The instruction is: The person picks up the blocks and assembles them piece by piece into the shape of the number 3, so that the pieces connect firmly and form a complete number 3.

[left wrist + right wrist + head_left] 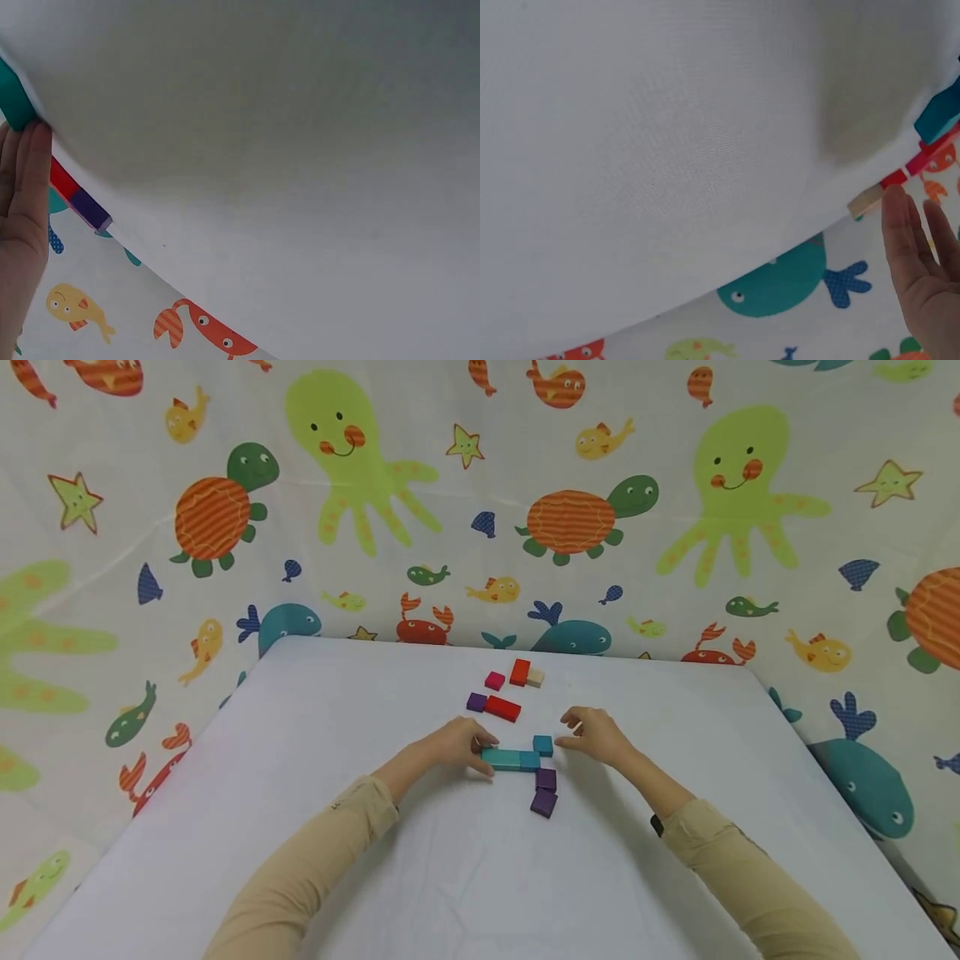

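Note:
My left hand (pixel 456 745) holds the left end of a long teal block (pixel 501 760), thumb on the near side and fingers on the far side. In the left wrist view, the fingertips meet the teal block (pixel 13 97). A blue block (pixel 529 762) adjoins its right end, and a second blue block (pixel 543 745) lies just behind. My right hand (pixel 596 737) hovers right of that second blue block, fingers loosely bent and holding nothing; a small gap shows between them. Two purple blocks (pixel 546 780) lie nearer the front, touching or almost touching.
Farther back lie a red block (pixel 502 708) beside a purple one (pixel 477 702), a pink block (pixel 494 681), and another red block (pixel 520 672) against a beige one (pixel 535 677). A white cloth (pixel 337 693) covers the table, and a sea-animal curtain (pixel 465 610) hangs behind.

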A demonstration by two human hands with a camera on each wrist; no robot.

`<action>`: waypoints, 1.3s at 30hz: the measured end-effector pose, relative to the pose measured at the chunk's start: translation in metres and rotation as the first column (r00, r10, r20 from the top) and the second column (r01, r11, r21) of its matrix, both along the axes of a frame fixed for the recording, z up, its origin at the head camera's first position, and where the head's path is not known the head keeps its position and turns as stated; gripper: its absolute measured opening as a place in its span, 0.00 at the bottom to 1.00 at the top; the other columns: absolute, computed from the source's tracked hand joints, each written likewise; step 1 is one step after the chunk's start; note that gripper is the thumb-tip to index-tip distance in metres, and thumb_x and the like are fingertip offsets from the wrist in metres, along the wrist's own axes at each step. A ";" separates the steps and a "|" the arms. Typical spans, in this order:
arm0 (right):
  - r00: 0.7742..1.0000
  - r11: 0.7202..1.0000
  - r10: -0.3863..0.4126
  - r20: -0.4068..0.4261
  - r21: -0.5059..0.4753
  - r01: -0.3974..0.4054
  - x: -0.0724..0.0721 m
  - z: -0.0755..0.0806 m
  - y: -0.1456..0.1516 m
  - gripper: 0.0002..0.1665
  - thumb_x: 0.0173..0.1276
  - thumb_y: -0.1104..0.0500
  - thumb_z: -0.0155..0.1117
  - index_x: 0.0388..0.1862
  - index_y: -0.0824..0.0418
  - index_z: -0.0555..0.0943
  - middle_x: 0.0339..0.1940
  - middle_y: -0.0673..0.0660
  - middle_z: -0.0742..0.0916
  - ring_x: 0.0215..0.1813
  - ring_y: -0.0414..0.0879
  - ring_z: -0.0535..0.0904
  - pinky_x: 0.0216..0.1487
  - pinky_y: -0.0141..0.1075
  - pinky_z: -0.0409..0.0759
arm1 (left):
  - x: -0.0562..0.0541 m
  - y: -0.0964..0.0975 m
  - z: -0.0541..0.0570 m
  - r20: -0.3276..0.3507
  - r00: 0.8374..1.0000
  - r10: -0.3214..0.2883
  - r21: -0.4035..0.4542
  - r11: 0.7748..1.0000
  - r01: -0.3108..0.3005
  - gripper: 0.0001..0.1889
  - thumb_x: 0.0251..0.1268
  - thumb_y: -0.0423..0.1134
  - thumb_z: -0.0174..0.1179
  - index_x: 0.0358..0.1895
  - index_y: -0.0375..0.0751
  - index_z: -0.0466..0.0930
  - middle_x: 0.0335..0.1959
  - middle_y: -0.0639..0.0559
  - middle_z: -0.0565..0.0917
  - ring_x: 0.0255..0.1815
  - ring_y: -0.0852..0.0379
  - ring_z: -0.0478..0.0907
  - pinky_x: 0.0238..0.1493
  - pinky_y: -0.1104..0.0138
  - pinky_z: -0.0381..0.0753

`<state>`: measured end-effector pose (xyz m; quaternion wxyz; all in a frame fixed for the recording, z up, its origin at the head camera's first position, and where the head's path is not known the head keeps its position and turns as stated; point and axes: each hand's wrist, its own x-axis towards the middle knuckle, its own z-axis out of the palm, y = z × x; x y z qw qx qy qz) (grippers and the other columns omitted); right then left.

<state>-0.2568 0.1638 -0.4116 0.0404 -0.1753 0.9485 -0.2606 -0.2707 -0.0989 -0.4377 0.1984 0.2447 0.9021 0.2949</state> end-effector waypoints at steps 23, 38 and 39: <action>0.996 0.997 -0.064 0.069 0.049 0.061 -0.024 -0.003 -0.007 0.28 0.62 0.53 0.67 0.56 0.67 0.74 0.52 0.68 0.81 0.52 0.59 0.77 0.52 0.47 0.80 | -0.003 -0.010 0.006 -0.059 0.998 0.025 0.087 0.996 -0.020 0.18 0.61 0.42 0.63 0.53 0.41 0.81 0.47 0.48 0.85 0.48 0.54 0.80 0.51 0.64 0.80; 0.994 0.996 -0.080 0.070 0.049 0.076 -0.036 -0.002 -0.011 0.30 0.62 0.53 0.66 0.57 0.69 0.73 0.52 0.70 0.80 0.49 0.59 0.77 0.51 0.48 0.79 | -0.011 -0.014 0.013 -0.140 0.986 0.090 0.142 0.987 -0.070 0.15 0.61 0.37 0.63 0.50 0.36 0.82 0.44 0.46 0.86 0.45 0.53 0.81 0.49 0.65 0.81; 0.995 0.996 -0.077 0.070 0.050 0.073 -0.037 -0.002 -0.011 0.30 0.62 0.53 0.66 0.57 0.69 0.74 0.52 0.70 0.80 0.49 0.58 0.77 0.51 0.47 0.79 | -0.012 -0.015 0.013 -0.142 0.986 0.089 0.142 0.988 -0.068 0.15 0.61 0.37 0.63 0.50 0.36 0.82 0.45 0.46 0.86 0.45 0.53 0.81 0.49 0.65 0.81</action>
